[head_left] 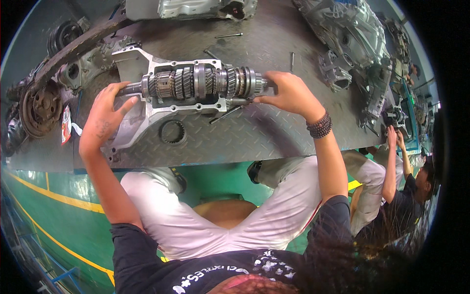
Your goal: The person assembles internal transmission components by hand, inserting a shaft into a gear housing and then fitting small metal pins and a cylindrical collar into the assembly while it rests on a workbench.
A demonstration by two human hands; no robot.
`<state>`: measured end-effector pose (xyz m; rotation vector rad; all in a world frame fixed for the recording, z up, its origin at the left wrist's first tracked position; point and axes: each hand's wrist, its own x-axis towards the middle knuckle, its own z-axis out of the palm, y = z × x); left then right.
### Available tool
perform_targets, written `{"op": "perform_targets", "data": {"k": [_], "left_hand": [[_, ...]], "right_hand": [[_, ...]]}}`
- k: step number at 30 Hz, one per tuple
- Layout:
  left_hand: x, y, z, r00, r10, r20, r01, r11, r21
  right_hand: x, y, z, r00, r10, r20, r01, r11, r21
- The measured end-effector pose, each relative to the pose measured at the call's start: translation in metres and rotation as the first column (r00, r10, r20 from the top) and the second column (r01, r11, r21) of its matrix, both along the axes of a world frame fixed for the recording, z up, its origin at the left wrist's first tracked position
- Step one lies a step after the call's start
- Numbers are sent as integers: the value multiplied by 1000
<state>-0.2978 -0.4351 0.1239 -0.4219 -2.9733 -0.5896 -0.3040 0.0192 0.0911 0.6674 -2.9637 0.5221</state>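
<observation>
A shiny gear shaft [183,83] with several gears and bearings lies lengthwise over an open silver gearbox housing [147,111]. My left hand [104,115] holds its narrow left end, with the thumb on the near side and the fingers on the far side. Around the right end, past the last bearing, curls my right hand [293,94]; its fingers are partly hidden by the hand itself. A toothed ring [172,132] rests on the bench just in front of the housing. Beside the shaft's right end a thin metal rod [226,114] lies slanted.
The patterned steel bench [235,147] carries loose bolts [228,35], a large gearbox casing [345,34] at far right, and a smaller casting [335,71]. Left are a rusty round drum [41,109] and a long bar [78,44]. Another person [399,196] works at right.
</observation>
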Motion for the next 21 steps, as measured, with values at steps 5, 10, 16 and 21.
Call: {"op": "perform_targets", "data": {"k": [5, 10, 16, 21], "left_hand": [[-9, -11, 3, 1000, 1, 16, -1, 1000, 28], [-32, -13, -16, 998, 47, -36, -55, 951, -304], [-49, -10, -26, 985, 87, -147, -142, 898, -417], [-55, -13, -31, 985, 59, -160, -127, 878, -462]], "right_hand": [[-13, -5, -2, 998, -57, 42, 54, 996, 72], [-13, -13, -23, 989, -122, -88, 133, 980, 145], [-18, -15, -67, 847, -194, -495, 179, 981, -77], [-14, -18, -51, 895, -211, -392, 227, 974, -6]]}}
